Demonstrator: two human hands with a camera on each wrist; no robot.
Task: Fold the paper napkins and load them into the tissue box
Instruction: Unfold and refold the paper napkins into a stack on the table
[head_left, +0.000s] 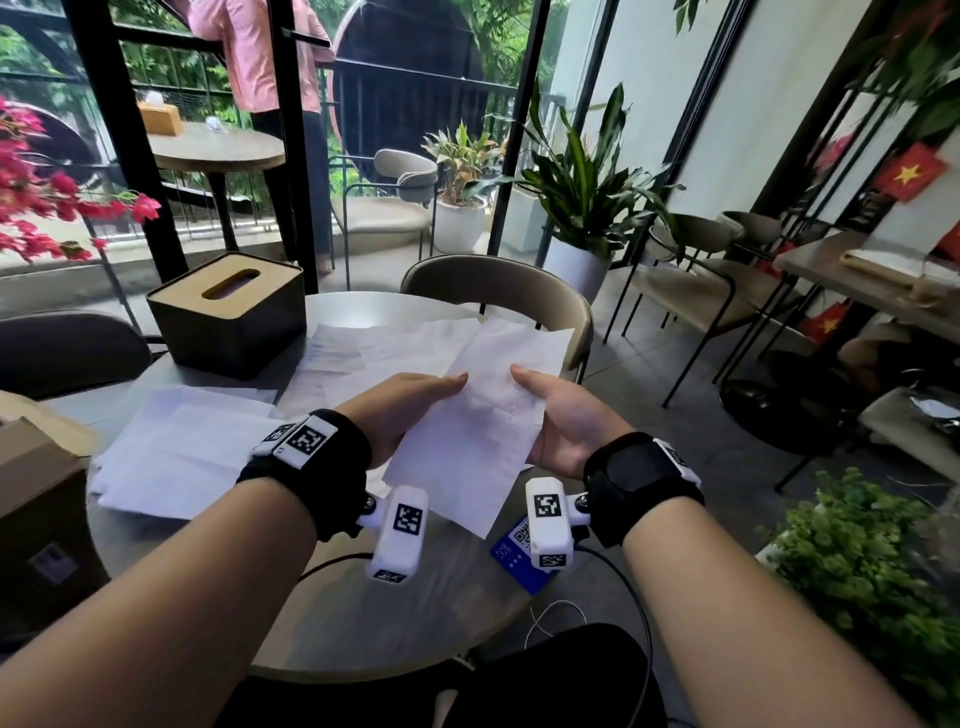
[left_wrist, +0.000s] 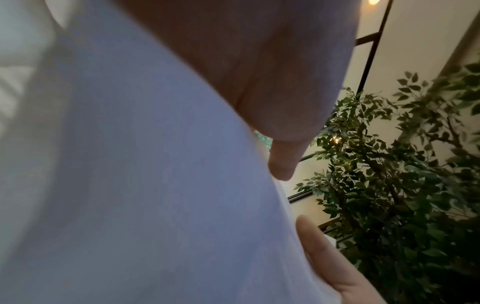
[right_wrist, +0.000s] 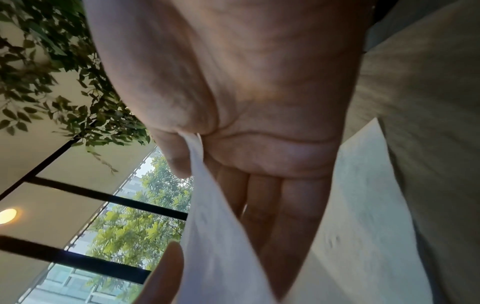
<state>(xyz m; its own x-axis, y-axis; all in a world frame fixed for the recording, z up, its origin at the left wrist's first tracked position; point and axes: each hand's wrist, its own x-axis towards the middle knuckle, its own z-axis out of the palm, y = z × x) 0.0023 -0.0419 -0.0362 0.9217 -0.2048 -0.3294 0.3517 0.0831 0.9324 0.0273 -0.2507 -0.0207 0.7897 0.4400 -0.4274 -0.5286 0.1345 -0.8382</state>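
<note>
A white paper napkin (head_left: 480, 421) is held above the round table (head_left: 322, 613), between both hands. My left hand (head_left: 410, 402) pinches its left edge, thumb on top. My right hand (head_left: 550, 410) pinches the right edge, thumb on top, fingers under the sheet. The left wrist view shows the napkin (left_wrist: 135, 174) filling the frame beside my thumb. In the right wrist view the napkin (right_wrist: 221, 236) runs between thumb and palm. The dark tissue box (head_left: 228, 317) with a wooden slotted lid stands at the table's far left. More loose napkins (head_left: 187, 452) lie flat on the table.
A cardboard box (head_left: 36, 493) sits at the left edge. A blue QR card (head_left: 519, 556) lies near the table's front right. A beige chair (head_left: 498, 291) stands behind the table, potted plants (head_left: 582, 208) beyond and a green plant (head_left: 862, 577) at the right.
</note>
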